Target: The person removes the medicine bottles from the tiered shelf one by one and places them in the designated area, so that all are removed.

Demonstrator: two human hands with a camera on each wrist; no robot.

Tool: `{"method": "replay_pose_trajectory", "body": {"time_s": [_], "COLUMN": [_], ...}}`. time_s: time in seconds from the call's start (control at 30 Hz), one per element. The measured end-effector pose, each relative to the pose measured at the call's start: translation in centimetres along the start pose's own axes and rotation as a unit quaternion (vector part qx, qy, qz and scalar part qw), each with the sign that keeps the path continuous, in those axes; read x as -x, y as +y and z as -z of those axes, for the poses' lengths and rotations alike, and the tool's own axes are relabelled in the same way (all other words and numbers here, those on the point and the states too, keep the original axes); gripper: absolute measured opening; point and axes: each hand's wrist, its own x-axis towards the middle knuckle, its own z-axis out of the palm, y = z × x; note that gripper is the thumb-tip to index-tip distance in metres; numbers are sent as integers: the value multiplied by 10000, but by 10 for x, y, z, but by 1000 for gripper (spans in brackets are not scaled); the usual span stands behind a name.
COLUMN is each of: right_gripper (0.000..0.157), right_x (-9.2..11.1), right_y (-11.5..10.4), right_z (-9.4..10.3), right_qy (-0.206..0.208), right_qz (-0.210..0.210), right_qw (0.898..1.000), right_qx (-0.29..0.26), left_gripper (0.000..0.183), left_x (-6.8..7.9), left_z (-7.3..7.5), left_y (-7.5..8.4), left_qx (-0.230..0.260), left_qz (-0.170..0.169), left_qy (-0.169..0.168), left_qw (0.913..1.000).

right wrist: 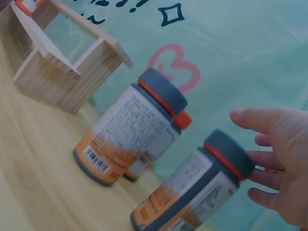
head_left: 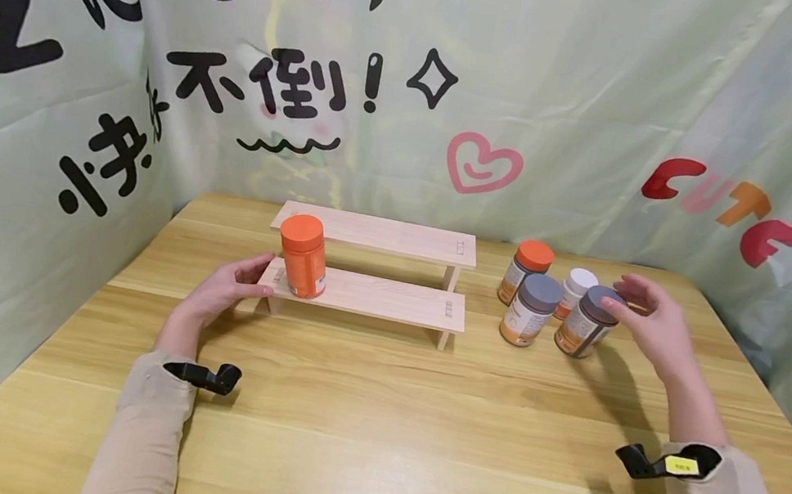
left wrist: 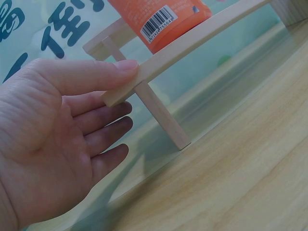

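A two-tier wooden stand has a lower board (head_left: 382, 296) and a raised board (head_left: 375, 232) behind it. On the left part of the lower board stands an orange bottle (head_left: 304, 256) upright. My left hand (head_left: 223, 289) pinches the board's left end, with the thumb (left wrist: 103, 77) on top and other fingers below or behind. To the right, my right hand (head_left: 656, 328) is beside a grey-lidded bottle (head_left: 582, 329), its thumb and fingers spread around the lid's height. In the right wrist view, the thumb stays apart from that grey lid (right wrist: 228, 151).
Left of that bottle is another grey-lidded bottle (head_left: 529, 313). Behind them stand an orange-lidded bottle (head_left: 532, 257) and a small white-capped bottle (head_left: 579, 283). A printed curtain (head_left: 580, 138) hangs behind the wooden table (head_left: 372, 442).
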Motion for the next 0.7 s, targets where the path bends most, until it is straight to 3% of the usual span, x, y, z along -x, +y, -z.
{"method": "replay_pose_trajectory", "body": {"time_s": [0.23,0.43,0.7], "right_gripper": [60,63,57], "right_x": [-6,-13,-20], "right_y": [-26,-52,-88], "right_z": [5,1,-21], "right_qy": [227,-89,-384], "right_qz": [74,171,511], "right_qw": [9997,9998,9964], "right_qx": [105,-41,-551], "left_gripper": [73,73,73], "left_x": [0,1,1], "left_z": [-1,-1,0], "left_y": [1,3,2], "left_qx": [104,126,65], "left_qz": [54,104,105], "left_qy": [-1,18,8], "left_qw": [9999,9999,9999]}}
